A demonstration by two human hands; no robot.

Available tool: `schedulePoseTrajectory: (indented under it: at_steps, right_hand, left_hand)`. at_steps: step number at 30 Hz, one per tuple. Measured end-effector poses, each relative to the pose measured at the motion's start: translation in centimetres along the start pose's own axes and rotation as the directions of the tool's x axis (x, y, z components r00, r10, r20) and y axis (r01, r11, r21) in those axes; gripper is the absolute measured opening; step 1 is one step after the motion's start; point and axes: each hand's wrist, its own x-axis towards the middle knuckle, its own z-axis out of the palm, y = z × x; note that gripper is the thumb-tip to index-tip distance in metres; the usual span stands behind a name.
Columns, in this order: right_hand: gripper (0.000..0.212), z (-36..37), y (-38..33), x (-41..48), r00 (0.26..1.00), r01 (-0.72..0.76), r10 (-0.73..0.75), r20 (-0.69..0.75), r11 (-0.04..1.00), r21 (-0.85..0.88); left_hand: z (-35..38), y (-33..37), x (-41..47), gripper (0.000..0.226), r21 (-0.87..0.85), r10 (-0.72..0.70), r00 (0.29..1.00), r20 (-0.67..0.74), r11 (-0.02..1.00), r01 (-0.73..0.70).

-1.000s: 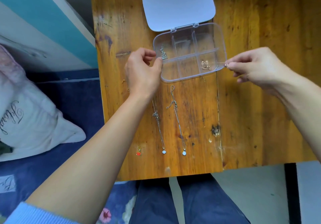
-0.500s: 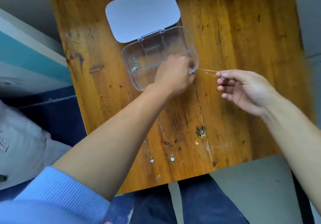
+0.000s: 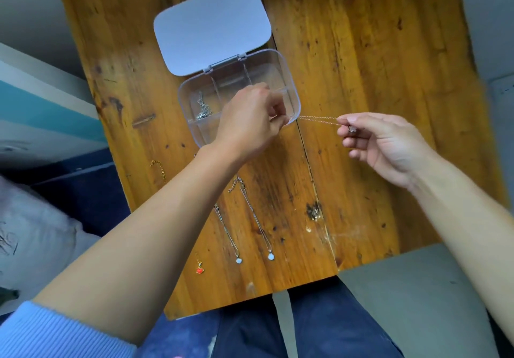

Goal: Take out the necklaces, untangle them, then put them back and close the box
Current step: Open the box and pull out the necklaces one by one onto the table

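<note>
On the table point(image 3: 347, 51), our open box point(image 3: 289, 79) sits at twelve o'clock. Our left hand point(image 3: 250, 124) and right hand point(image 3: 389, 146) pinch a gold chain point(image 3: 317, 119) taut at three o'clock of it. We're likely untangling; next, lay it beside the silver chains point(image 3: 256, 224) at six.

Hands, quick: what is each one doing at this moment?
Left hand: pinched shut on one end of the thin chain, over the clear box.
Right hand: pinched shut on the chain's other end, pendant at its fingertips.

Clear box point(image 3: 289, 79) open, gold necklace point(image 3: 317, 119) stretched taut, three necklaces point(image 3: 254, 218) laid straight
</note>
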Motion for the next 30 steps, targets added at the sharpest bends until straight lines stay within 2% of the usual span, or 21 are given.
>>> schedulePoseTrajectory:
  at_steps: [2, 4, 7, 9, 13, 18, 21, 25, 28, 30]
  right_hand:
    - [0.014, 0.2, 0.3, 0.0, 1.0, -0.014, 0.014, -0.002, 1.0, 0.007]
    - [0.014, 0.3, 0.6, -0.2, 1.0, -0.019, 0.019, -0.022, 1.0, 0.003]
    - [0.014, 0.4, 1.4, -0.6, 0.995, -0.04, 0.036, -0.09, 0.999, -0.033]
    - [0.013, 0.7, 2.1, -0.9, 0.99, -0.067, 0.06, -0.126, 0.996, -0.052]
    - [0.009, 1.5, 4.2, -2.2, 0.984, -0.113, 0.099, -0.149, 0.99, -0.087]
    - [0.008, 2.0, 7.4, -4.5, 0.975, -0.172, 0.143, -0.168, 0.969, -0.177]
    - [0.006, 2.1, 9.6, -6.2, 0.975, -0.19, 0.156, -0.157, 0.952, -0.24]
    - [0.01, 2.5, 12.5, -8.0, 0.972, -0.154, 0.052, -0.231, 0.88, -0.45]
    - [0.012, 2.9, 14.3, -9.4, 0.966, -0.137, -0.025, -0.258, 0.796, -0.59]
    - [0.01, 3.2, 15.3, -10.1, 0.968, -0.141, -0.02, -0.25, 0.781, -0.608]
  left_hand:
    - [-0.2, 0.3, -0.2, 0.012, -0.021, -0.018, 1.0, 0.004, 1.0, 0.018]
    - [-0.8, 0.6, -0.4, 0.014, -0.182, -0.084, 0.996, 0.015, 0.98, 0.085]
    - [-2.3, 0.8, -1.3, 0.012, -0.546, -0.154, 0.977, 0.146, 0.811, 0.209]
    - [-3.2, 0.5, -2.1, 0.01, -0.673, -0.137, 0.969, 0.205, 0.7, 0.241]
    - [-4.3, -1.0, -4.0, 0.009, -0.756, -0.153, 0.954, 0.258, 0.582, 0.298]
    - [-3.9, -3.2, -6.5, 0.015, -0.795, -0.306, 0.919, 0.247, 0.479, 0.373]
    - [-2.7, -3.8, -7.7, 0.018, -0.75, -0.409, 0.893, 0.186, 0.529, 0.398]
    - [-0.3, -3.9, -8.4, 0.01, -0.615, -0.46, 0.886, 0.058, 0.683, 0.395]
    - [1.9, -3.3, -8.3, 0.008, -0.456, -0.426, 0.904, -0.038, 0.812, 0.364]
    - [3.2, -2.7, -7.9, 0.012, -0.328, -0.348, 0.935, -0.069, 0.893, 0.308]
